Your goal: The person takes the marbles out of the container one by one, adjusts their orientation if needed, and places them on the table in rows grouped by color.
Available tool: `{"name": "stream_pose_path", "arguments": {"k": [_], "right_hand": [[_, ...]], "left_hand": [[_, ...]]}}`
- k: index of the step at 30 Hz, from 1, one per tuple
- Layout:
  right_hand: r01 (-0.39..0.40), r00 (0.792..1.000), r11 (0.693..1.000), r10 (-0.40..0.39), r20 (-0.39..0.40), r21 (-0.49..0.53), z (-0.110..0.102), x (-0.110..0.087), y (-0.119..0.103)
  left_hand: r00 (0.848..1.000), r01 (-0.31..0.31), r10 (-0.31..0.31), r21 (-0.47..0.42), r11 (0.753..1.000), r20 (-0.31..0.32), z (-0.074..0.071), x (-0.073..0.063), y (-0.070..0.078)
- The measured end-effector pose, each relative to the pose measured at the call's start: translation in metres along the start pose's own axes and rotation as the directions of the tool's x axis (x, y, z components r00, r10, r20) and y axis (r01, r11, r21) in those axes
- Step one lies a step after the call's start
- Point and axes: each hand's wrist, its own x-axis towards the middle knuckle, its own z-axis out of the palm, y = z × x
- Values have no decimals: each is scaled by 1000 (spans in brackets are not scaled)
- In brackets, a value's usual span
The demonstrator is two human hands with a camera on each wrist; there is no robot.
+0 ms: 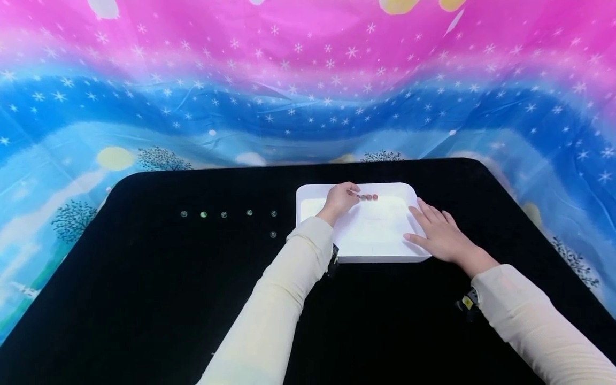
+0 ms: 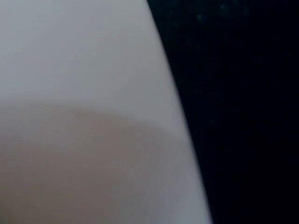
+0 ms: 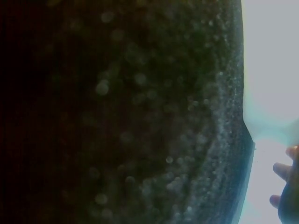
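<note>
A shallow white tray (image 1: 375, 235) lies on the black table. My left hand (image 1: 343, 199) reaches over its far left part, fingers curled and pinching what looks like a small round piece at the left end of a row of reddish-brown round pieces (image 1: 369, 197). The fingers partly hide that piece, and its kind is too small to tell. My right hand (image 1: 440, 235) rests on the tray's right rim, fingers spread and fairly straight. In the right wrist view, a few fingertips (image 3: 281, 170) show against the bright tray. The left wrist view shows only a blurred pale surface beside black.
Several small, shiny, greenish round pieces (image 1: 223, 215) lie on the black tabletop (image 1: 168, 289) left of the tray, most in a row, with one piece (image 1: 273, 235) nearer. A pink and blue patterned cloth (image 1: 289, 96) hangs behind the table.
</note>
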Motion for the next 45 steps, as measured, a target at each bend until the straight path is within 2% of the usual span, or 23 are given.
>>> {"name": "stream_pose_path", "arguments": {"k": [10, 17, 20, 23, 24, 25, 27, 29, 31, 32, 34, 36, 37, 38, 42, 43, 44, 45], "right_hand": [[-8, 1000, 1000, 7, 7, 17, -1, 0, -1], [1, 1000, 1000, -1, -2, 20, 0, 0, -2], [-2, 1000, 1000, 2, -3, 16, -1, 0, -1], [-1, 1000, 1000, 1, -2, 15, -1, 0, -1], [-1, 1000, 1000, 1, -1, 15, -1, 0, -1], [-1, 1000, 1000, 1, 0, 16, -1, 1, -1], [-3, 1000, 1000, 3, 2, 17, -1, 1, -1], [-6, 1000, 1000, 6, 4, 16, 0, 1, -1], [-10, 1000, 1000, 10, 7, 16, 0, 1, 0], [-10, 1000, 1000, 10, 7, 17, 1, 1, 0], [-10, 1000, 1000, 10, 8, 20, 1, 1, -1], [-10, 1000, 1000, 10, 7, 21, 1, 1, -1], [-9, 1000, 1000, 9, 8, 22, 1, 1, -1], [-10, 1000, 1000, 9, 7, 22, 1, 1, -1], [-10, 1000, 1000, 10, 8, 22, 0, 1, -1], [-9, 1000, 1000, 9, 9, 23, 0, 1, -1], [-9, 1000, 1000, 9, 10, 24, 0, 1, -1], [-9, 1000, 1000, 9, 10, 23, 1, 1, -1]], "left_hand": [[1000, -19, 18, 29, 999, 8, 5, 6, -7], [999, 25, -26, 54, 998, 29, 5, 10, -8], [999, 28, -31, 113, 993, 22, 7, 14, -10], [998, -50, 53, 147, 988, -14, 28, 50, -42], [997, -68, 73, 169, 983, -23, 37, 66, -55], [998, -60, 65, 178, 982, -21, 46, 81, -67], [994, -100, 105, 190, 977, -16, 67, 118, -98], [996, -86, 89, 217, 972, -2, 78, 136, -112], [995, -95, 95, 220, 971, 12, 84, 147, -122], [991, -133, 137, 231, 964, -3, 87, 150, -127], [992, -129, 129, 231, 964, 14, 86, 149, -126], [991, -136, 134, 240, 961, 28, 81, 141, -120], [993, -116, 110, 264, 958, 35, 74, 127, -105], [994, -104, 93, 267, 958, 55, 69, 119, -98], [992, -91, 65, 262, 961, 107, 51, 94, -74], [992, -96, 71, 271, 958, 102, 50, 93, -73], [990, -127, 105, 255, 959, 97, 52, 100, -82], [988, -148, 133, 262, 954, 76, 53, 100, -84]]}}
